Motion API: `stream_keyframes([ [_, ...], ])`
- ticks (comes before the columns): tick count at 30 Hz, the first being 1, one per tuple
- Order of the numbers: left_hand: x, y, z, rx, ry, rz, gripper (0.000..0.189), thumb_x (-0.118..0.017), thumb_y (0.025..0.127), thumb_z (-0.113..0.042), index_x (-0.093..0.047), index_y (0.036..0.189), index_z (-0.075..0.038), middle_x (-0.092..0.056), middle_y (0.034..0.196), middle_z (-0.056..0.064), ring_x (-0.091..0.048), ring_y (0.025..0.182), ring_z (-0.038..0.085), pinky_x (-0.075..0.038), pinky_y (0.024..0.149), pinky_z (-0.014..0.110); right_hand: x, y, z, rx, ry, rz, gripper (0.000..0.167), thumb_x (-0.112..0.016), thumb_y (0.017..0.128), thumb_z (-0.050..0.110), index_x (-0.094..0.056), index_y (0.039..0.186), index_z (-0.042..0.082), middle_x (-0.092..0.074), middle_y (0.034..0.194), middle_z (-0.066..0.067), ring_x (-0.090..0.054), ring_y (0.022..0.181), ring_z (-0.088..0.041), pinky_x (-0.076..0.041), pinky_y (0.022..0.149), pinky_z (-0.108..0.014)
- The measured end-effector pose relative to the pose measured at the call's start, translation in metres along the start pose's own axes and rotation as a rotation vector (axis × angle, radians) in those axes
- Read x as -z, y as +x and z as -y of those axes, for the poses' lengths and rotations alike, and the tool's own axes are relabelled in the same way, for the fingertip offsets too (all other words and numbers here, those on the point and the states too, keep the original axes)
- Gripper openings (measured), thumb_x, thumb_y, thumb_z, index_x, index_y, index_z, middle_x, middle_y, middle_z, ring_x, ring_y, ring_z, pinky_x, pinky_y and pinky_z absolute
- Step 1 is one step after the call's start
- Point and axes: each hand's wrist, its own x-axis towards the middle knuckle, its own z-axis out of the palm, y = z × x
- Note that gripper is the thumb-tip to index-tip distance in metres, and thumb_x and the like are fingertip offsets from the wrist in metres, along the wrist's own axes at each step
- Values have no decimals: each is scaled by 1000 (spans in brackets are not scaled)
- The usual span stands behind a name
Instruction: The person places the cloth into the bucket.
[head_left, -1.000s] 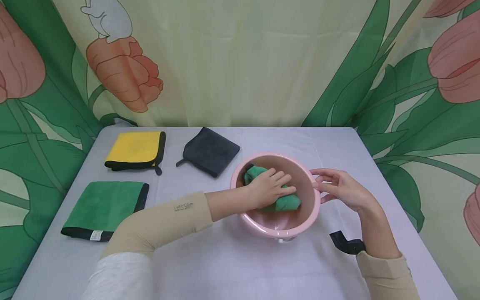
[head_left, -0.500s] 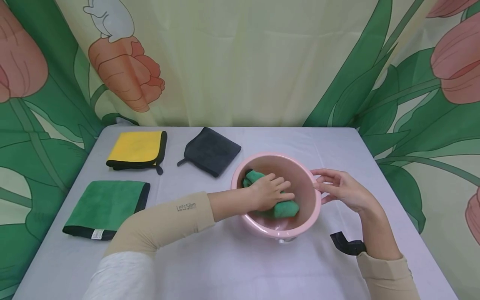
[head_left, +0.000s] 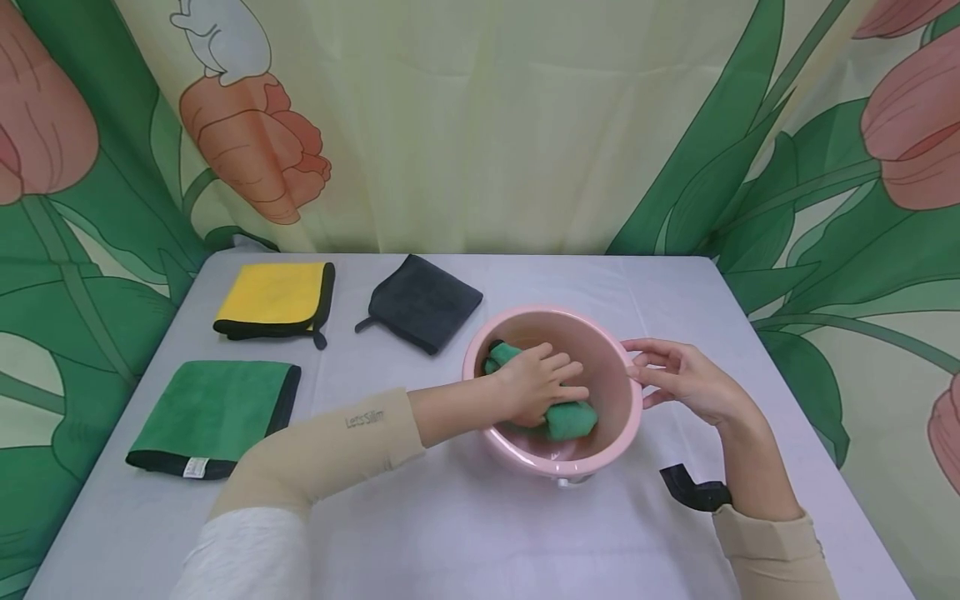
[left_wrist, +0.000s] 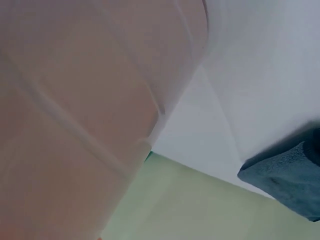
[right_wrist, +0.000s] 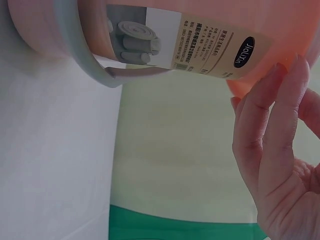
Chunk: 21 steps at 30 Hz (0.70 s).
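Note:
A pink bucket [head_left: 552, 467] stands on the table, right of the middle. My left hand [head_left: 536, 383] reaches down into it and lies on a green towel [head_left: 572, 420], its fingers spread over the bunched cloth. Part of that towel is hidden under the palm. At the bucket's right side my right hand [head_left: 678, 379] pinches the rim between thumb and fingers. The right wrist view shows its fingertips [right_wrist: 300, 67] against the bucket's outer wall, beside a printed label [right_wrist: 200, 42]. The left wrist view shows mostly the bucket wall [left_wrist: 75, 100]; the left hand is not visible there.
A folded yellow towel [head_left: 273, 293] and a dark grey towel [head_left: 425, 302] lie along the back of the white-covered table [head_left: 420, 542]. Nearer on the left is a folded green towel [head_left: 213, 408] with black edging. A pale bucket handle [right_wrist: 82, 55] hangs down the bucket's side.
The green towel in the bucket has shifted slightly under my left hand, its near end lower. My right hand keeps its place at the rim.

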Motion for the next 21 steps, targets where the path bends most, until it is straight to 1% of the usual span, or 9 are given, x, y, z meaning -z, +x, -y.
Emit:
stream_keyframes([
  [3, 2, -5, 2, 4, -10, -9, 58, -36, 88, -56, -20, 140, -35, -28, 138, -4, -34, 114, 13, -31, 89, 29, 0, 0, 0, 3, -1, 2, 45, -57, 88, 6, -40, 127, -9, -62, 88, -2, -64, 73, -16, -54, 61, -37],
  [7, 4, -12, 6, 3, -45, -27, 61, -37, 86, -58, -22, 141, -35, -29, 138, -3, -35, 114, 14, -31, 90, 30, 0, 0, -1, 10, -1, 4, 44, -56, 88, 5, -40, 127, -9, -62, 87, -2, -64, 73, -17, -54, 61, -38],
  [12, 5, -24, 11, 21, -89, -85, 59, -41, 84, -56, -29, 137, -34, -34, 133, -3, -38, 110, 14, -32, 88, 30, 0, 0, -1, 2, 9, 4, 44, -57, 88, 5, -40, 127, -9, -62, 87, -3, -64, 73, -16, -54, 61, -38],
  [14, 4, -30, 14, 37, -110, -127, 57, -43, 83, -54, -33, 135, -32, -37, 131, -3, -40, 108, 15, -32, 87, 31, 0, 0, 0, -1, 12, 5, 44, -57, 88, 5, -40, 127, -9, -62, 88, -3, -64, 72, -16, -54, 61, -37],
  [17, 2, -39, 20, 64, -152, -171, 57, -45, 82, -52, -36, 134, -31, -39, 131, -1, -40, 110, 17, -33, 89, 33, 0, 0, 0, 2, 11, 9, 44, -56, 88, 5, -40, 126, -9, -62, 87, -2, -64, 72, -16, -54, 61, -37],
  [19, 1, -46, 25, 94, -175, -200, 57, -46, 82, -51, -38, 134, -29, -40, 130, 1, -40, 110, 19, -33, 90, 34, 1, 0, 0, 7, 10, 12, 43, -56, 88, 4, -40, 126, -10, -63, 87, -1, -64, 72, -16, -54, 61, -37],
  [21, 1, -53, 30, 130, -202, -198, 57, -44, 83, -51, -37, 135, -28, -40, 130, 2, -39, 111, 19, -32, 92, 36, 1, 0, 1, 13, 10, 16, 43, -56, 88, 4, -41, 126, -9, -63, 88, -2, -64, 72, -16, -54, 61, -37],
])
